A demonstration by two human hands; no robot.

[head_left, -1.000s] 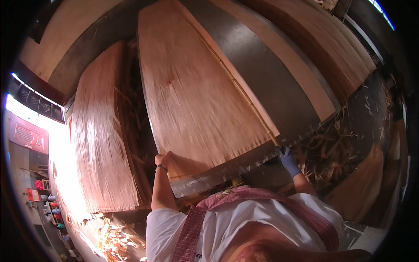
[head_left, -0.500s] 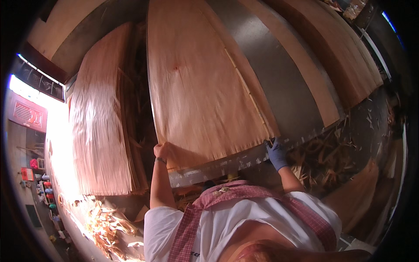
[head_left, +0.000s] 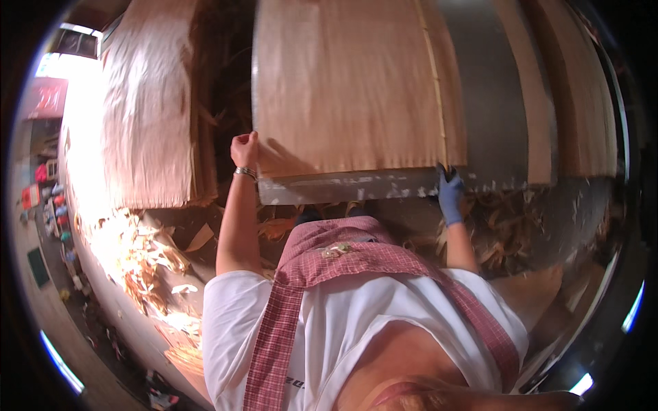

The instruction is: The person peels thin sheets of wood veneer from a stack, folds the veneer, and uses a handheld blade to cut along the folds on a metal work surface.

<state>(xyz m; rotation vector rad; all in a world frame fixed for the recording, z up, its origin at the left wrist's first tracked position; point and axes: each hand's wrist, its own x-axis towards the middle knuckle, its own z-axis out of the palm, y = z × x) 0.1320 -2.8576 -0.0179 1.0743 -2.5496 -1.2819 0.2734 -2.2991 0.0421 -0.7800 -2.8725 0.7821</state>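
Note:
A wide, reddish-tan wood veneer sheet point(head_left: 343, 89) lies on a grey metal-topped table point(head_left: 329, 189) in front of me. My left hand point(head_left: 245, 151), bare with a bracelet at its wrist, is closed at the sheet's left edge, just above the near corner; the fingertips are partly hidden. Along the right side of the sheet runs a thin bamboo stick point(head_left: 436, 75), roughly parallel to that edge. At the stick's near end my right hand point(head_left: 450, 193), in a blue glove with dark fingertips, is closed around it.
Left of the table stands a thick veneer stack point(head_left: 147, 116). A narrow veneer strip point(head_left: 528, 103) and another veneer stack point(head_left: 589, 116) lie to the right. Veneer scraps point(head_left: 140, 260) litter the floor, with more scraps point(head_left: 510, 226) by my right arm.
My view has tilted and turned, so the table sits higher and straighter in the picture. Both hands keep to the sheet's near end; the left appears slightly farther up its edge.

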